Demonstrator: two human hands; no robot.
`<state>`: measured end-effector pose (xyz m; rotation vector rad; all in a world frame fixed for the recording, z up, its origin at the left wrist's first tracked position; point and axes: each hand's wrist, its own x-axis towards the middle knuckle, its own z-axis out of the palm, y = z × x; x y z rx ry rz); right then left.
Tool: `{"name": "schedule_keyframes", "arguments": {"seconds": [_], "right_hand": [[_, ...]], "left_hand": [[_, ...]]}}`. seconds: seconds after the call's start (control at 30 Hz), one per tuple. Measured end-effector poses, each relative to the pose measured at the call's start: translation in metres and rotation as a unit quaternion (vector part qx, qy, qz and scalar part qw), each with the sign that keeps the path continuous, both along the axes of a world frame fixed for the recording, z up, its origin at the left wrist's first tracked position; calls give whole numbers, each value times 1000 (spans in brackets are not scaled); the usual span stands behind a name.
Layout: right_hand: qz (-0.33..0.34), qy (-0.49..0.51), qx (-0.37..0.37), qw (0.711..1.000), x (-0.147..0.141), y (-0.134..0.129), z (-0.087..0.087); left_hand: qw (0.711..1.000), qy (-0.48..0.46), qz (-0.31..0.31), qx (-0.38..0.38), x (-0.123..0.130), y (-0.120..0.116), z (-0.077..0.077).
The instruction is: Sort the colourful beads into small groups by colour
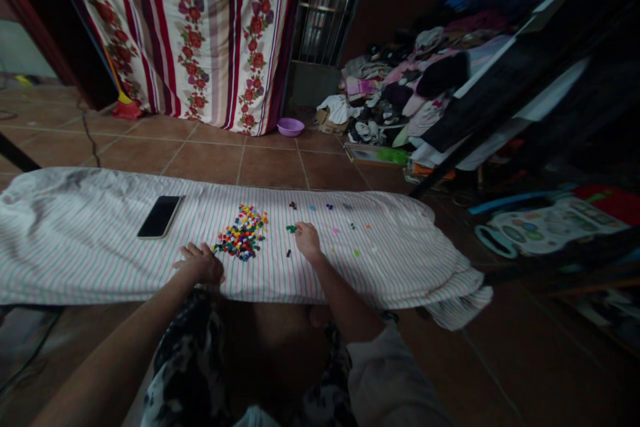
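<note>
A heap of small multicoloured pieces (243, 235), too small to name, lies on a striped cloth (100, 247) over a low table or bench. My left hand (201, 263) rests on the cloth at the heap's left edge, its fingers apart and no object visible in it. Fingers drawn together, my right hand (307, 240) is beside a small green cluster (291, 229); whatever it may pinch is hidden. Around it sit little same-coloured groups: brown pieces (293, 205), light blue ones (313, 207), pink ones (335, 230), and a yellow-green one (357, 253).
A dark-screened phone (160, 217) lies left of the heap. Beyond the cloth, a purple basin (291, 126) stands on the tiled floor before a flowered curtain (200, 33). Piled clothes (400, 90) fill the back right, and a red dustpan (127, 109) is at the left.
</note>
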<state>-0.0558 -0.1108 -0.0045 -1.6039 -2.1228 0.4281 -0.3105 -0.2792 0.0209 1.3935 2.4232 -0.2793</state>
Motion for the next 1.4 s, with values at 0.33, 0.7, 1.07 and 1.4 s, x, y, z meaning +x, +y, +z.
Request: {"name": "schedule_keyframes", "arguments": {"seconds": [0.33,0.7,1.07,1.4], "right_hand": [[13,5,-16,1000,-1,2,1],[12,30,14,999,-1,-4,3],[117,64,19,991,-30,-29,12],[149,25,-24,988,-65,-62,8]], "left_hand": [[997,-13,22,-77,9,1,23],[998,-7,33,-57,9,1,15],[998,-16,21,-64,10,-3,29],[997,-21,32,-63,8,-2,23]]}}
